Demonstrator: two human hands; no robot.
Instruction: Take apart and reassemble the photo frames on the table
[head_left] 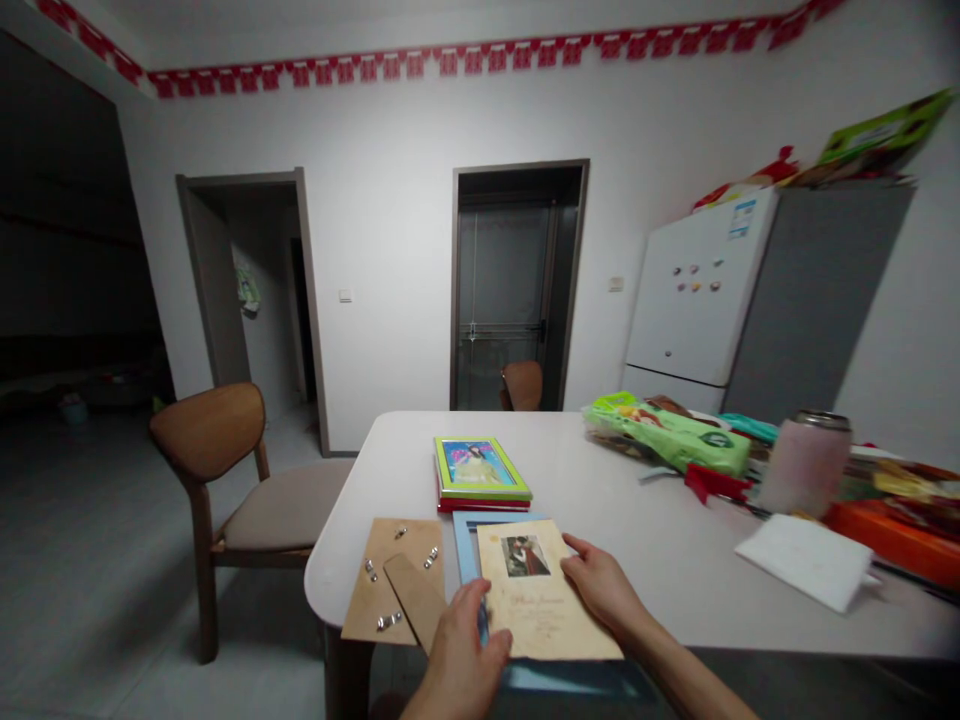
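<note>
A cream sheet (541,625) with a small printed picture and script lettering lies between my hands, tilted toward me. My left hand (466,645) grips its left edge, the thumb over the front. On the upper right edge, my right hand (600,582) has its fingers closed. Beneath the sheet is a light blue picture frame (466,548), mostly covered, with its near part reaching the table's front edge. Left of it rests a brown backing board (367,600) with several metal clips and a stand leg. Beyond the blue frame sits a small stack topped by a green picture frame (480,470).
On the white table (570,480), the right side holds a green plastic package (675,435), a pink jar (806,465), white tissue (806,560) and an orange box (900,540). A wooden chair (255,480) stands at the left; a fridge (690,290) is behind.
</note>
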